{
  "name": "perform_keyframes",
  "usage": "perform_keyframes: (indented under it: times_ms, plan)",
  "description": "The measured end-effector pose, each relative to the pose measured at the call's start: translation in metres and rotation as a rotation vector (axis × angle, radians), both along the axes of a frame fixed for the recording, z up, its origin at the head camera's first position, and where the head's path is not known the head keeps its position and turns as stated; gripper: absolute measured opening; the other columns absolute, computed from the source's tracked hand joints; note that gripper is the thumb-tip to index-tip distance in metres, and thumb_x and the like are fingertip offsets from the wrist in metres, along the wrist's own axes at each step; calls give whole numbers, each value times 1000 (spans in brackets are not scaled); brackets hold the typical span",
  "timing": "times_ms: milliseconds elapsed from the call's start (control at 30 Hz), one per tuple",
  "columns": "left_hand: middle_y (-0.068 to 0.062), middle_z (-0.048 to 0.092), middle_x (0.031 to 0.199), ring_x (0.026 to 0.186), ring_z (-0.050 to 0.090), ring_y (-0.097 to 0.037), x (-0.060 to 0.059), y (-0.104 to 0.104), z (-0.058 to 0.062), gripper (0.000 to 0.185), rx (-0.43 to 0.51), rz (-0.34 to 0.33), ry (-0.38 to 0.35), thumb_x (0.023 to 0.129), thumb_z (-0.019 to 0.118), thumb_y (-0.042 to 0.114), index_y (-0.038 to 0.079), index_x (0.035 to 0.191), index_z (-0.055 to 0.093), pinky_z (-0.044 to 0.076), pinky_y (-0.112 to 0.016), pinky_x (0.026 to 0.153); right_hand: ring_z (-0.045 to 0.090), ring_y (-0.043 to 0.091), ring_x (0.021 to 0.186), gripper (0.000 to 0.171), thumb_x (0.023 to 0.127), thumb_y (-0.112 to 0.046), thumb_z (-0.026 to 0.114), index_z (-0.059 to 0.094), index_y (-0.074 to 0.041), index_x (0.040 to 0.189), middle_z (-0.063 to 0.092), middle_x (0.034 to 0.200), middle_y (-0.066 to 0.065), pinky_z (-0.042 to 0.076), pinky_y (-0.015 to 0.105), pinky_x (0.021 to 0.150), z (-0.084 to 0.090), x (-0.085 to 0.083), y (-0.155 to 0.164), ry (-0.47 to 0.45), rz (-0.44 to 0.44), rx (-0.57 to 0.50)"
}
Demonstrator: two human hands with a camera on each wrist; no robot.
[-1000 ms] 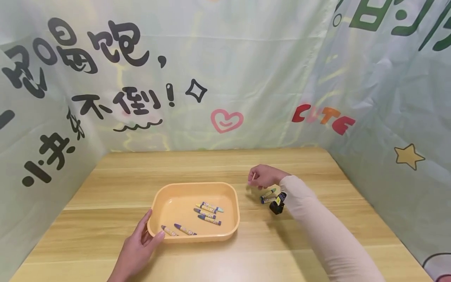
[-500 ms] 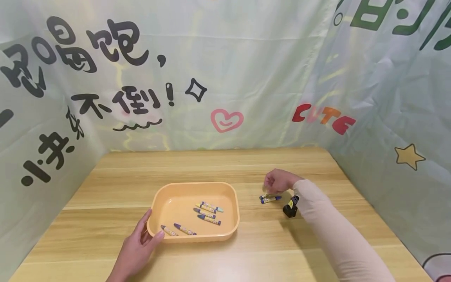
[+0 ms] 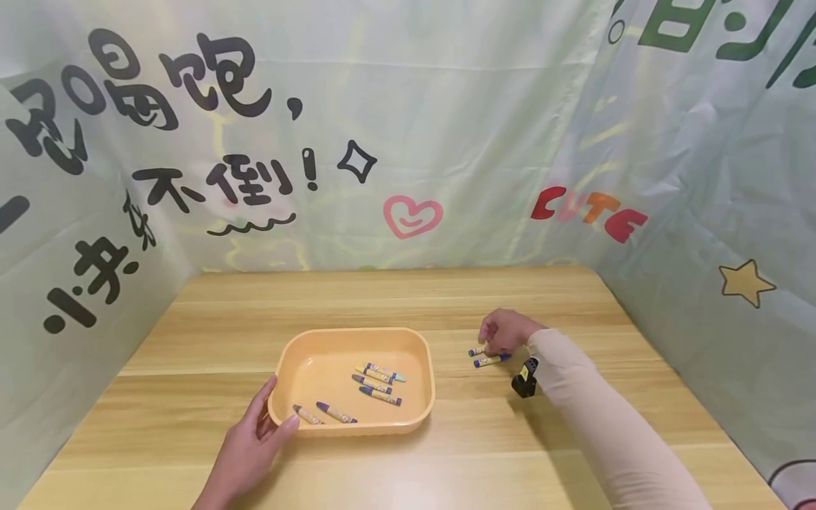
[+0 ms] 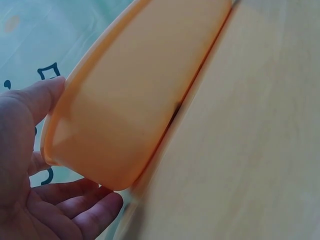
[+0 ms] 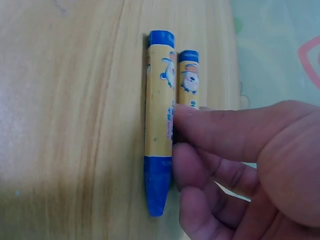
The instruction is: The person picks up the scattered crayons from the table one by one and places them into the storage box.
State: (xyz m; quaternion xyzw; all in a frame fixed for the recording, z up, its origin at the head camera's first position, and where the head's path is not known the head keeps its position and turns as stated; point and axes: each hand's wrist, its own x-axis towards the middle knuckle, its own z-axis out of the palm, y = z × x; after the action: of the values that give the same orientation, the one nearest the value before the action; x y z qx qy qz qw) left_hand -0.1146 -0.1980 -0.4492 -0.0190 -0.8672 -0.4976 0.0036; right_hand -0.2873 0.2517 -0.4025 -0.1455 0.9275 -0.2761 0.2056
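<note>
My left hand [image 3: 245, 448] grips the near left corner of an orange plastic tray [image 3: 344, 429], thumb at its rim and fingers against its outer side. In the left wrist view the tray wall [image 4: 125, 100] slopes past the hand. Several crayons [image 3: 380, 395] lie inside. Right of the tray, my right hand [image 3: 508, 330] pinches a paper-wrapped crayon [image 5: 189, 75]; thumb and fingers hide its lower part, so its colour is unclear. Close beside it on the table lies a blue crayon [image 5: 160, 105], its tip toward the bottom of the right wrist view.
A black wrist-camera mount [image 3: 525, 379] hangs under the right sleeve [image 3: 599, 411]. The wooden table [image 3: 382, 301] is enclosed at the back and sides by printed cloth [image 3: 472, 127].
My right hand has moved right and down onto the crayons. The two crayons now lie slightly farther apart than half a second ago. The left hand and tray stay put.
</note>
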Motion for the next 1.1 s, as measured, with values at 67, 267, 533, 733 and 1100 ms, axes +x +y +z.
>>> perform_keyframes:
  times_ms: [67,267,533,733,1100]
  plan:
    - [-20,29,152,127,47,-34,-1,0,0,82,2,-3,1,94,63,40,16,157,15,50,-33,94,56,12,60,12,80,3,72,65,-1,88,61,72,2,51,24,57,-1,0,-1,5,7,14]
    - [-20,29,152,127,46,-35,-1,0,-1,83,5,-7,9,94,64,39,15,157,15,50,-33,94,59,14,66,5,86,-3,69,65,-4,85,64,74,0,53,30,67,1,0,-1,61,51,65]
    - [-22,29,152,127,46,-34,-1,1,1,81,11,-3,20,94,64,37,14,156,17,49,-32,93,56,13,70,6,91,-8,65,66,-4,87,63,81,1,52,30,66,11,-1,-9,122,101,58]
    - [-22,29,152,127,46,-34,-1,1,2,81,4,-3,19,94,64,38,13,156,17,49,-32,94,49,12,65,9,94,-8,61,65,-4,87,58,75,0,47,29,67,22,-1,-20,144,109,51]
    - [-23,30,151,127,46,-35,-1,0,1,82,-11,-5,16,95,63,39,12,156,17,49,-33,94,56,14,75,8,92,-11,63,66,-5,92,63,83,1,52,35,75,41,-2,-42,197,158,30]
